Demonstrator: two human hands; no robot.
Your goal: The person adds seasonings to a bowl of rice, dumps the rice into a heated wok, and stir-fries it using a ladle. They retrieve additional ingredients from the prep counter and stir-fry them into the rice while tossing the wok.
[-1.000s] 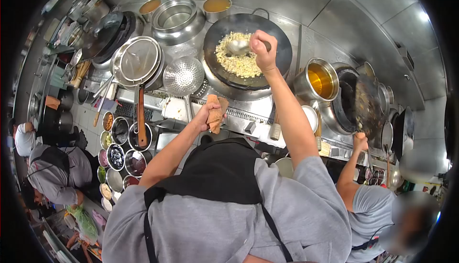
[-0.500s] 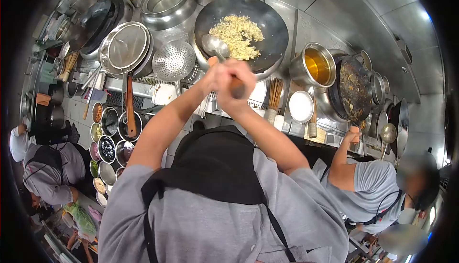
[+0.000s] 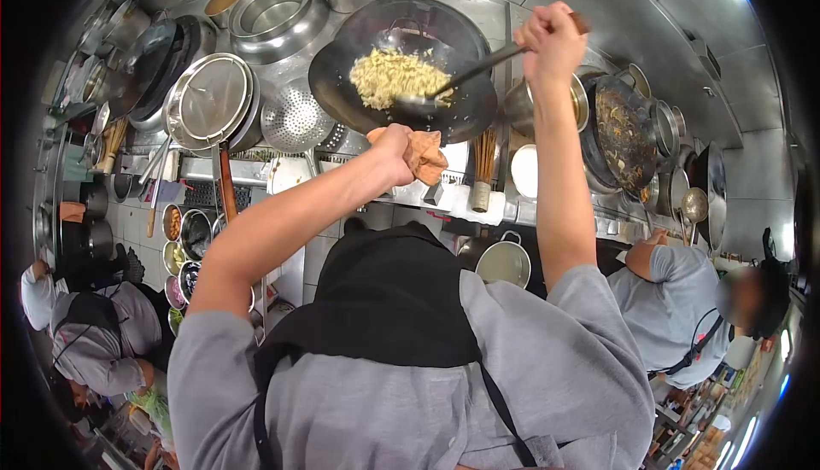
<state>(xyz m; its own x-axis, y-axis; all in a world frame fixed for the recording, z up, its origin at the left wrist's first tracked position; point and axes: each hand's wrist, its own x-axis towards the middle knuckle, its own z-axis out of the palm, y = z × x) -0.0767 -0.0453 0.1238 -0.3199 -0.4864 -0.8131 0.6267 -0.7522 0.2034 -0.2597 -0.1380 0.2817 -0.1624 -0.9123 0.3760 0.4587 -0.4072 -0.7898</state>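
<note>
My left hand (image 3: 395, 152) is closed round an orange cloth (image 3: 425, 156) at the near edge of the black wok (image 3: 342, 86). Raised at the upper right, my right hand (image 3: 551, 39) grips the wooden end of a long-handled ladle (image 3: 487, 64). The ladle's bowl rests in the wok against a heap of yellowish fried rice (image 3: 389, 77). Whatever part of the wok lies under the cloth is hidden.
Left of the wok are a perforated skimmer (image 3: 295, 116) and a mesh strainer (image 3: 213, 99). A metal pot (image 3: 518, 111), a white bowl (image 3: 524, 171) and a second wok (image 3: 623, 133) stand to the right. A co-worker (image 3: 675, 299) is at the far right.
My right hand has moved up and right with the ladle. My left hand now holds the cloth low at the wok's edge. The wok has shifted and tilted, and the rice is heaped closer together.
</note>
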